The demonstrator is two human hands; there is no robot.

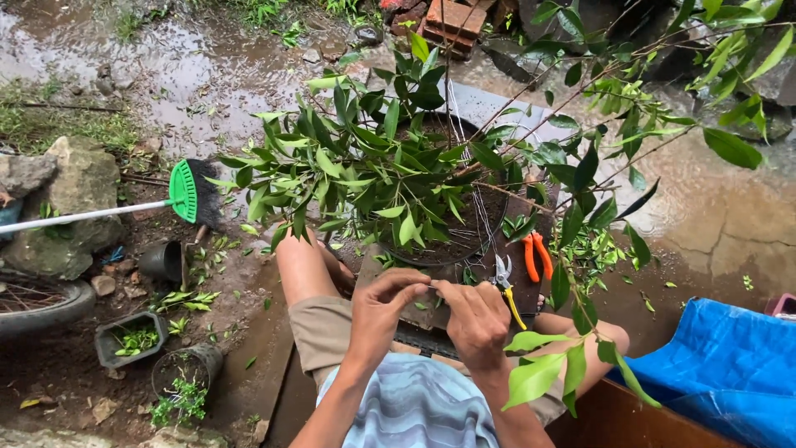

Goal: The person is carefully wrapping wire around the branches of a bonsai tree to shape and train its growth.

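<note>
My left hand (383,305) and my right hand (475,317) meet in front of me, fingertips pinched together on a thin wire (430,286) that runs up towards the plant. The leafy small tree (373,166) grows in a dark round pot (468,241) between my bare knees. Yellow-handled pliers (507,286) lie just right of my right hand, with orange-handled shears (536,253) beside them. Several pale wires rise through the branches.
A green broom (178,195) lies at the left by a rock (79,195). Small black pots (128,336) with seedlings stand on wet soil lower left. A blue tarp (721,365) covers the lower right. Bricks (452,21) sit beyond, the ground wet and puddled.
</note>
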